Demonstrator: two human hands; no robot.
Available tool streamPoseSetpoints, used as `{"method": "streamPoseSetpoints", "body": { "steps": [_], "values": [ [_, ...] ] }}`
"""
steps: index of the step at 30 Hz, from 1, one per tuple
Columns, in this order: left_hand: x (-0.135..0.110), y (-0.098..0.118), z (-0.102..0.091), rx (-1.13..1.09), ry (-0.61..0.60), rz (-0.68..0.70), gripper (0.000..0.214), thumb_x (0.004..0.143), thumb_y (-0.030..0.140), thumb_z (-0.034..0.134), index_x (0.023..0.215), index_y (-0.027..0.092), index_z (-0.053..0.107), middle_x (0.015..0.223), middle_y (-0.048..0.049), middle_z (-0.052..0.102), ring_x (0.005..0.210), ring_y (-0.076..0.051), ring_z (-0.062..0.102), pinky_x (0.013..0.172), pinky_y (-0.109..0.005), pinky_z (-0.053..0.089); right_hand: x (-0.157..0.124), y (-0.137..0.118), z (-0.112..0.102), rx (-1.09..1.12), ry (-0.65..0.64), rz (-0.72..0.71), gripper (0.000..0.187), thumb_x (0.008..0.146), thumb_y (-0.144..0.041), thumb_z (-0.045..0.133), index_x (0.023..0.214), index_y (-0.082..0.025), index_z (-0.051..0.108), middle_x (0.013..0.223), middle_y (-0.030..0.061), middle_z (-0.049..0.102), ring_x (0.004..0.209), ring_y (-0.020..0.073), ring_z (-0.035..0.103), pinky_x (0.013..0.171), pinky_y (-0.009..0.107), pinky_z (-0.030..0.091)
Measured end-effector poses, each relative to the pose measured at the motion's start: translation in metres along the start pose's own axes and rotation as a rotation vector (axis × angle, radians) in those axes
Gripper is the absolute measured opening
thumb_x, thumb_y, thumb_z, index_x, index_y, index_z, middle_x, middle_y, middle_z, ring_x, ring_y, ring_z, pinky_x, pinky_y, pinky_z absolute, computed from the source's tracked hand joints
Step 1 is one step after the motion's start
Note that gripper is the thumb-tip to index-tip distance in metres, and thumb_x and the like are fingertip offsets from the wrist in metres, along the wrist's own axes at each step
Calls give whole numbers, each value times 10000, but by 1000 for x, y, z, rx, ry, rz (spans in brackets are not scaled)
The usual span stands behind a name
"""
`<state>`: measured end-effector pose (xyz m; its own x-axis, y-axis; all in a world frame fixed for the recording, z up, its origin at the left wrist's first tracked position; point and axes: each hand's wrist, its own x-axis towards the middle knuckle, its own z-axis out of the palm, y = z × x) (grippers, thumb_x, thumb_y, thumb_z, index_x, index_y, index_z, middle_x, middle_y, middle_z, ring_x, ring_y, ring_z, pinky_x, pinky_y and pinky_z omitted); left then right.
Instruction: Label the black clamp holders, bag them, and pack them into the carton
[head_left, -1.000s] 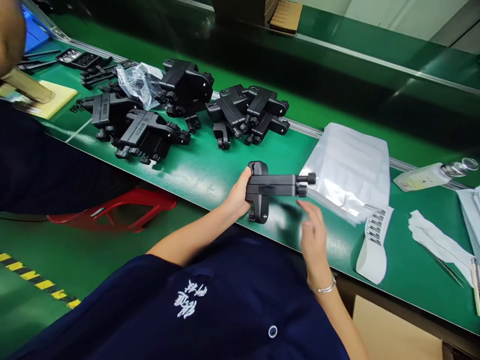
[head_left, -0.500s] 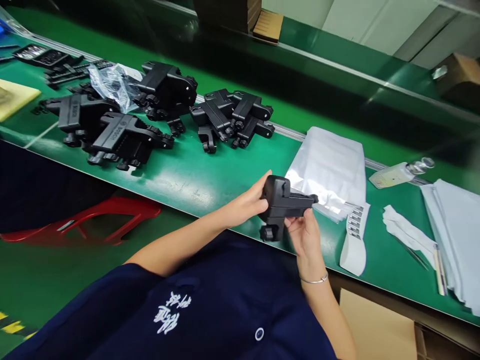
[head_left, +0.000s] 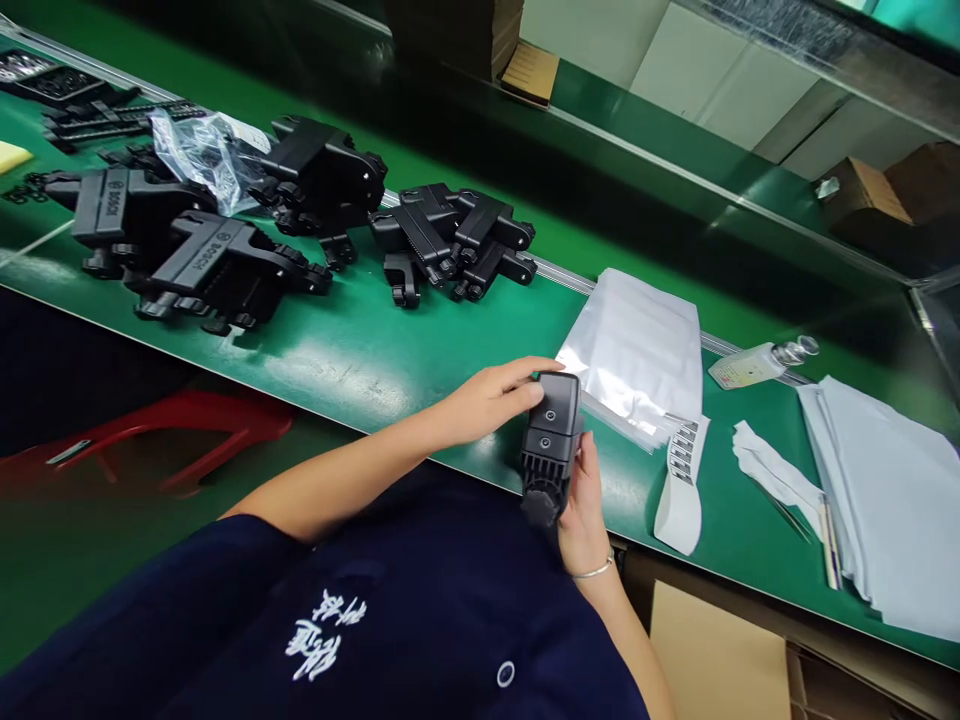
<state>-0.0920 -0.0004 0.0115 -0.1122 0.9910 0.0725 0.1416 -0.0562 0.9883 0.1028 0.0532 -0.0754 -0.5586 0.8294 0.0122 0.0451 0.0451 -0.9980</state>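
Near the front edge of the bench I hold a black plastic clamp bracket [head_left: 553, 425] in both hands. Its narrow face with two screws points toward me, and a ribbed knob sits at the lower end. The fingers of my left hand [head_left: 491, 402] grip the upper left side. My right hand [head_left: 581, 515] is closed round the lower right side, its fingers partly hidden behind the bracket. Just beyond lies a stack of clear plastic bags [head_left: 637, 340]. A strip of printed labels [head_left: 681, 490] is to the right.
Similar black brackets [head_left: 457, 240] are piled mid-bench, with more brackets [head_left: 217, 265] farther left beside a crumpled plastic bag [head_left: 214, 155]. On the right lie a clear bottle [head_left: 746, 367], a white glove [head_left: 776, 470], tweezers and white sheets [head_left: 885, 500]. A red stool [head_left: 225, 430] stands below.
The bracket has turned from showing its long side to showing its narrow screwed face. Both hands still hold it. The camera view has shifted slightly to the right.
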Motion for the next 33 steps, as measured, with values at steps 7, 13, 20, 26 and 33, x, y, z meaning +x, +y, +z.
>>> {"method": "streamPoseSetpoints", "body": {
  "steps": [7,13,20,26,33],
  "values": [
    [-30,-11,-13,28,-55,49,797,649,308,835,1384,265,530,1356,-111,591,1248,-350,560,1073,-460,433,-6,-16,-23,237,254,-110,697,694,-625,762,1277,-319,532,1153,60,677,1008,219,667,898,422,553],
    [-34,-26,-6,-529,-7,-201,922,624,473,879,1402,281,423,1158,-85,657,983,-244,674,811,-334,556,3,-37,-33,253,44,-8,684,705,-639,751,1252,-266,575,970,52,681,785,203,683,706,390,606],
    [-43,-56,8,-930,-14,-503,523,813,631,664,1058,170,676,880,-95,706,767,-193,680,651,-279,550,15,-47,-26,210,55,179,452,694,-581,769,882,-209,594,623,-45,529,514,119,548,516,277,552],
    [-34,-62,2,-981,-11,-631,527,852,633,610,1050,156,714,816,-98,728,689,-186,686,610,-266,546,10,-53,-16,139,77,95,400,718,-531,751,890,-211,583,670,-29,559,535,112,522,509,256,512],
    [-7,-67,1,-1010,-54,-707,540,902,599,552,1225,178,654,800,-77,745,659,-194,695,626,-281,537,-8,-81,16,-444,-87,-210,402,717,-287,741,1072,-247,557,739,-29,613,638,162,605,613,295,536]
  ]
}}
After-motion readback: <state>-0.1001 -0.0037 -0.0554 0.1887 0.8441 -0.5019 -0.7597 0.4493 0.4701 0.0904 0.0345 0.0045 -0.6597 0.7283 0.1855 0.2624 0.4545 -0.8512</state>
